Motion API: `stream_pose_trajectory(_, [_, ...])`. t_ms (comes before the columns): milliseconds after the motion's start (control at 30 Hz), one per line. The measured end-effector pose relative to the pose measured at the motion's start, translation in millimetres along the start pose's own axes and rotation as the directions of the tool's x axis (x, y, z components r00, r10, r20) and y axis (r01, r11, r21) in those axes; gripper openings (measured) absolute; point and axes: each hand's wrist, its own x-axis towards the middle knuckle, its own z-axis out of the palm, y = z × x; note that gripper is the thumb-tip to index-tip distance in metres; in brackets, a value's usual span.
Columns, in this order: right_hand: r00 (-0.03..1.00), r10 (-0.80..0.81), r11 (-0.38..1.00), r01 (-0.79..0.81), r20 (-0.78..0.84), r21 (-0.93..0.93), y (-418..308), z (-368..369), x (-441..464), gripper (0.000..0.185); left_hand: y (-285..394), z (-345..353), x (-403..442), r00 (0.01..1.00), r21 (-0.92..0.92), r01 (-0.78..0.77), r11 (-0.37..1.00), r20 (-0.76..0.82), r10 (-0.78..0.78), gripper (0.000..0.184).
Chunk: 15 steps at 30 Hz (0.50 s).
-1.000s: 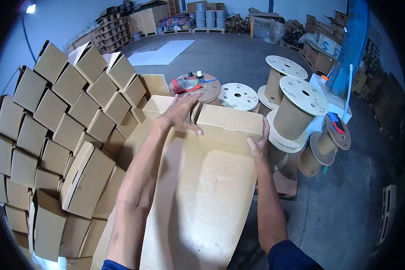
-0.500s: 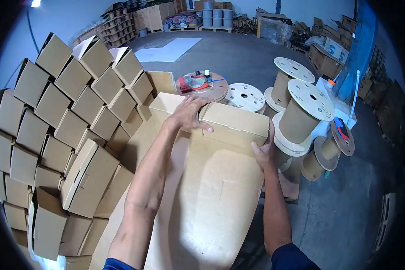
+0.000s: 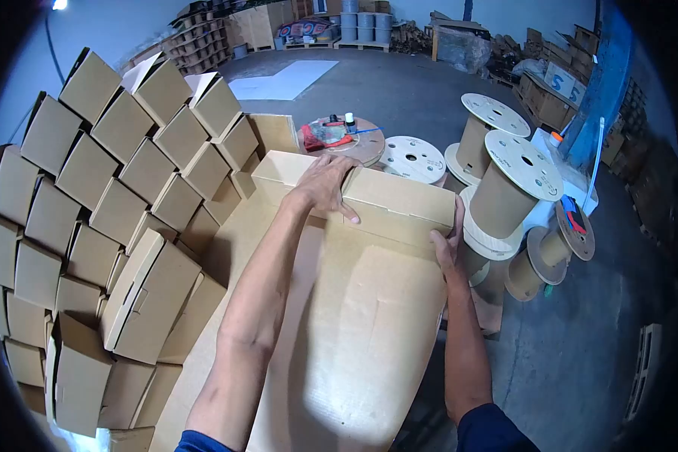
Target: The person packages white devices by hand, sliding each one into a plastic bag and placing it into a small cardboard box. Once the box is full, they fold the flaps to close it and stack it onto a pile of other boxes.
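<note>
A long brown cardboard box (image 3: 403,194) lies across the far end of the cardboard-covered table (image 3: 354,331). My right hand (image 3: 449,239) grips its right end, thumb on the near side and fingers behind. At the box's left end is my left hand (image 3: 328,187), thumb toward me and fingers over the top edge, where it meets a second box (image 3: 280,166). That second box sits just left of my left hand, in line with the first. Whether the left fingers reach behind the box is hidden.
Stacked cardboard boxes (image 3: 98,177) rise on the left, with a larger box (image 3: 147,297) leaning before them. Beyond the table are wooden reels (image 3: 512,181) and a round top (image 3: 365,143) holding tools. A blue pillar (image 3: 595,90) stands at the right.
The view has shifted, so the table, boxes and reels sit slightly differently in it. My left hand has moved a little right along the box tops; my right hand keeps its grip.
</note>
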Motion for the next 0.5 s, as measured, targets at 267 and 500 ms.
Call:
stream_pose_trajectory(267, [0.921,-0.227,0.972,0.195,-0.317,-0.13,-14,19,-26,0.091,18,19,-40,0.942,0.077,-0.03,0.997,-0.332,0.054,0.113])
stream_pose_trajectory(500, [0.765,-0.517,0.607,0.644,-0.384,0.466,-314,47,-159,0.032,91,-2,-207,0.819,-0.124,0.214,0.969,-0.517,-0.247,0.059])
